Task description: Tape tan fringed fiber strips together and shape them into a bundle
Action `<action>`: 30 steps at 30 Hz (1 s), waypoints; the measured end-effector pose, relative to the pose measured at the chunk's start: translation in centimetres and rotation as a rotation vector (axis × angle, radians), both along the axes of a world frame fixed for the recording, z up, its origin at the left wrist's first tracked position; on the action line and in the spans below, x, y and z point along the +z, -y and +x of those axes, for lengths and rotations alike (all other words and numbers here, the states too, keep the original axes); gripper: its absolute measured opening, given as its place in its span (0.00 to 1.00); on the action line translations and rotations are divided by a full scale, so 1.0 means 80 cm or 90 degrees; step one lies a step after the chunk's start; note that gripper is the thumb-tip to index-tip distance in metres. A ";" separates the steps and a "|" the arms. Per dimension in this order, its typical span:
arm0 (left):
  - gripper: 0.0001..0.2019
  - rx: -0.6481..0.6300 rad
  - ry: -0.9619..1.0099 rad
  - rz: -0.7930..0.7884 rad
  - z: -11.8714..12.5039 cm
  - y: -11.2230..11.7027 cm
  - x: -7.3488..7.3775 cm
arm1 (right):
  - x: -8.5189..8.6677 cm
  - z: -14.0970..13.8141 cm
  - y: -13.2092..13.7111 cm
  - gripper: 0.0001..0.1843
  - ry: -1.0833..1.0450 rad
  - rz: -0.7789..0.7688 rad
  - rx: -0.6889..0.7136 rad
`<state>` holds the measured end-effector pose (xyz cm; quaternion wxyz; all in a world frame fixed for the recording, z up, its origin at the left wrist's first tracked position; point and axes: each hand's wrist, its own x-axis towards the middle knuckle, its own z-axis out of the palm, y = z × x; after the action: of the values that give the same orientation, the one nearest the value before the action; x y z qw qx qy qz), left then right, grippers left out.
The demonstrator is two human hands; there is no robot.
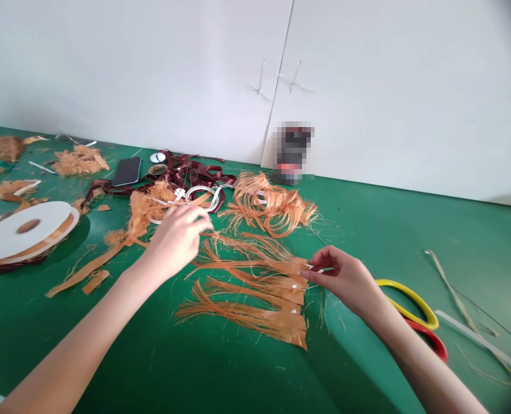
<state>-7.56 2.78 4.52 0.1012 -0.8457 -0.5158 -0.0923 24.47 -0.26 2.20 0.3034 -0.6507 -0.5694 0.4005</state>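
Note:
Several orange-tan ribbon strips (pixel 255 313) lie in a row on the green table, frayed to fringe at the left and solid at the right ends. Small white pieces sit on some solid ends. My right hand (pixel 339 276) pinches a thin white strip (pixel 320 269) at the solid end of the farthest fringed ribbon (pixel 296 265). My left hand (pixel 182 233) is over the frayed tips, its fingers bent together; whatever they hold is too small to make out. Beyond it lies a white ring (pixel 201 190), perhaps a tape roll.
A white ribbon spool (pixel 22 233) stands at left. Behind are a dark phone (pixel 127 171), tangled maroon ribbon (pixel 190 172) and a heap of curly fringe (pixel 273 204). Scissors with yellow and red handles (pixel 411 305) lie by my right forearm. A white wall panel (pixel 389 98) borders the table.

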 end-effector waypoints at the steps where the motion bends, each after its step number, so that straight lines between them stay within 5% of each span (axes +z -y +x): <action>1: 0.22 -0.059 -0.002 -0.036 0.004 0.003 -0.003 | -0.001 0.000 0.000 0.16 0.008 -0.005 0.009; 3: 0.25 -0.094 -0.018 -0.083 0.008 0.009 -0.010 | -0.003 -0.001 0.001 0.15 0.020 -0.017 0.021; 7: 0.23 -0.025 -0.050 -0.068 0.005 0.016 -0.017 | -0.002 -0.004 0.002 0.13 0.012 -0.029 0.022; 19: 0.11 0.050 0.063 0.015 0.003 0.001 -0.005 | -0.009 0.004 0.002 0.14 -0.037 -0.033 0.015; 30: 0.10 -0.035 0.091 -0.132 0.017 -0.023 -0.025 | -0.012 0.006 0.000 0.14 -0.019 -0.032 0.026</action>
<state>-6.20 4.59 2.51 -0.0262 -0.8568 -0.5049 -0.1015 24.98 -0.24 1.25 0.2870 -0.6403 -0.5677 0.4306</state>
